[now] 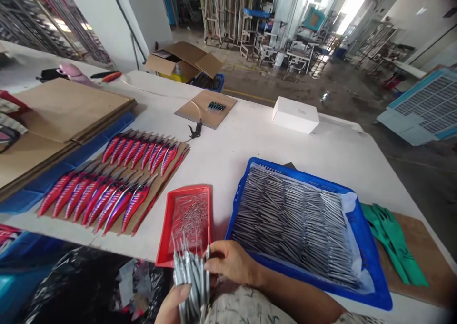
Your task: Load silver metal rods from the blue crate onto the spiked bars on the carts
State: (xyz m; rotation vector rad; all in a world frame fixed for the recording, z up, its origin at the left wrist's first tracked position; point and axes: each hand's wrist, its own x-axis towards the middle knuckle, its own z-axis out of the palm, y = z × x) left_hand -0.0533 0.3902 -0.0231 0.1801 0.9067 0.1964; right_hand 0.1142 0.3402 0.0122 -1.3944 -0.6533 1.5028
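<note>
My left hand (173, 302) grips a bundle of silver metal lure bodies (191, 276) held upright near the table's front edge. My right hand (230, 262) pinches the top of one piece at the bundle's right side, fingers closed on it. Just beyond the bundle sits a red tray (164, 228) with thin wire pins. To the right, a blue crate (371, 252) is filled with many more silver lure bodies (293, 224).
Red-and-purple striped lures (107, 190) lie in rows on cardboard at the left. Green gloves (392, 243) rest on a board at the right. A white box (294, 114), a small cardboard sheet (205, 107) and stacked cardboard (64, 109) sit farther back.
</note>
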